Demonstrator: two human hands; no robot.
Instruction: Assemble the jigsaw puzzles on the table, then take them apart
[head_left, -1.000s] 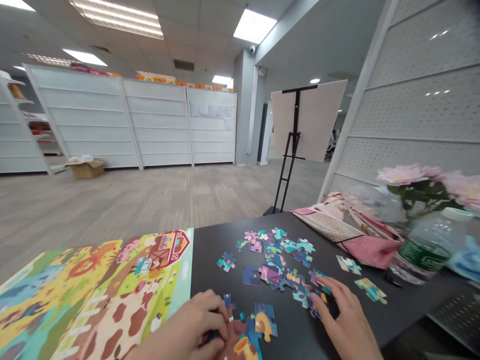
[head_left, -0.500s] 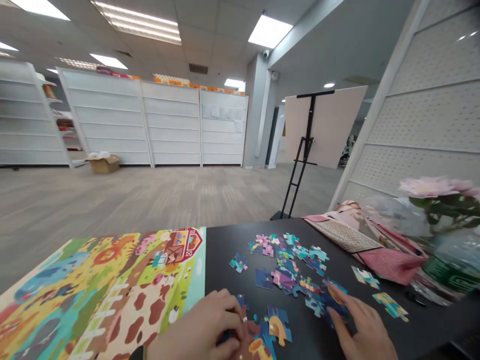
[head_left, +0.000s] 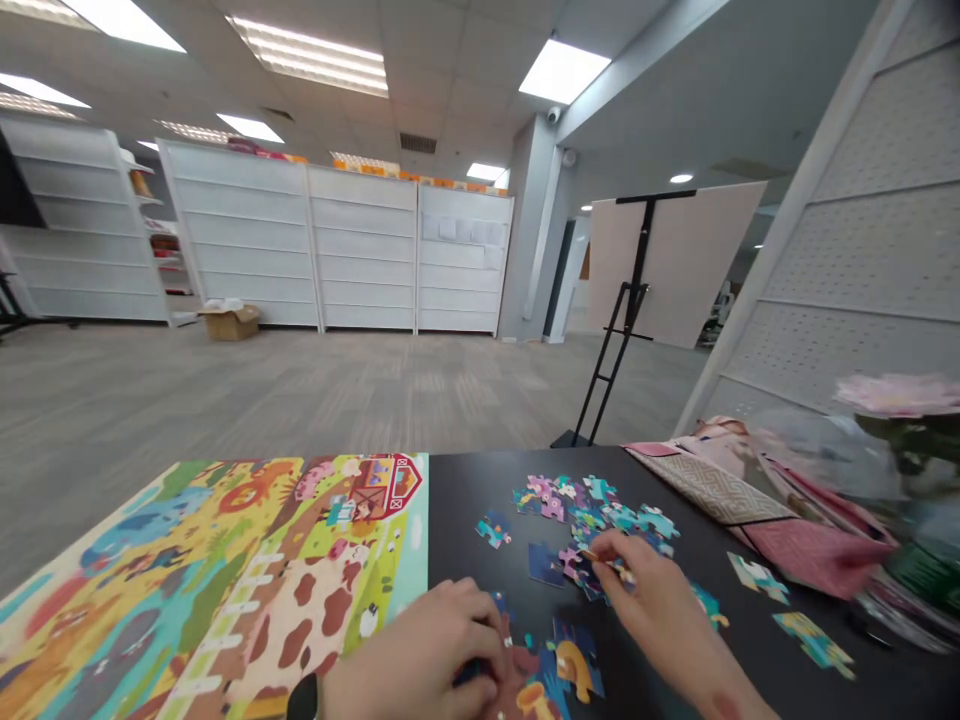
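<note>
Right hand [head_left: 645,590] has its fingertips down in a messy pile of puzzle pieces [head_left: 551,497] on a black surface [head_left: 457,550], and the left hand [head_left: 442,640] is curled over more pieces closer in. There's a bright animal picture [head_left: 322,590] lying flat on the left, plus a pink bag [head_left: 817,545] and a half-visible bottle [head_left: 926,580] over on the right.
</note>
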